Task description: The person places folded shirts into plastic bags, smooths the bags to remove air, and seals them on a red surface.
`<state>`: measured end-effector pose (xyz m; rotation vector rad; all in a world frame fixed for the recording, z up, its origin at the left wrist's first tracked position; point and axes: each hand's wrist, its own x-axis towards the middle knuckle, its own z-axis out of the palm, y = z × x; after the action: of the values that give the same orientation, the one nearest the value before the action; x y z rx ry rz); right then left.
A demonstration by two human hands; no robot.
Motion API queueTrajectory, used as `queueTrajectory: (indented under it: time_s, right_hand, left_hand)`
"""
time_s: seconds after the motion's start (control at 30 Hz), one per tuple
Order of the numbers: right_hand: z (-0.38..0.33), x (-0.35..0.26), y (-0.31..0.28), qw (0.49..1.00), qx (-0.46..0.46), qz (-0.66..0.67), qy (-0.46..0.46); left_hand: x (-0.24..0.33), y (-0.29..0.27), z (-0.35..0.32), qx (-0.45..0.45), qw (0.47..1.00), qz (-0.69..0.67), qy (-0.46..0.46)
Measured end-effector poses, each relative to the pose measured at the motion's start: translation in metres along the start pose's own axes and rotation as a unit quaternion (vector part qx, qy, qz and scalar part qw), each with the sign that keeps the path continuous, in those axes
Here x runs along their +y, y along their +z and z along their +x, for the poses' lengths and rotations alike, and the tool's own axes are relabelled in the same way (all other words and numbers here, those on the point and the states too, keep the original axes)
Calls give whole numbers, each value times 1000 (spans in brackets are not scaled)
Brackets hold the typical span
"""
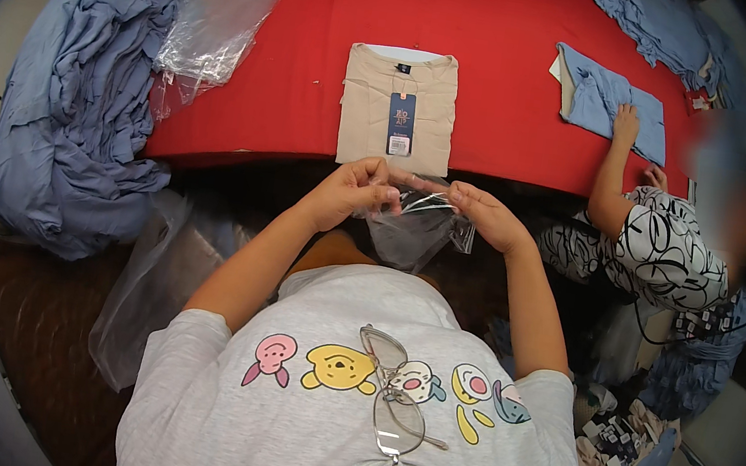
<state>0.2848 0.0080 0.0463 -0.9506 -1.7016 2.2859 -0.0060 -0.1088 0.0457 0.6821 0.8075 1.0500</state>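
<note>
Item: clear plastic bag (416, 225), pinched at its upper edge between my left hand (354, 195) and right hand (485, 216), both closed on the film, held just off the near edge of the red tabletop (510, 53), where a folded beige shirt (398, 109) with a hanging tag lies flat. To do this well, I judge the fingertips should rub the two layers apart at the mouth and keep it wide and square to the shirt. Not legible: whether the mouth is open yet; the bag's lower end blurs into shadow, and a neighbour's hand (626, 125) on blue cloth (607, 102) is partly cut off.
</note>
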Motion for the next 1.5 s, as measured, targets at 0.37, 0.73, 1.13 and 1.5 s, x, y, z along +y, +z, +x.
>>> queueTrajectory:
  time_s: [0.37,0.73,1.13,1.5]
  right_hand:
    - [21,0,-11,997,-10,75,8]
    - [28,34,-6,956,155,222,-110]
    - [33,-7,-25,999,35,11,16]
    - [55,39,-64,836,-6,-548,-31]
  left_hand:
    - [-11,-38,6,-37,995,-84,-33]
    - [-19,-89,13,-29,982,121,-144]
    - [-73,-97,43,-107,964,125,-207]
    - [-96,-106,70,-65,942,263,-197]
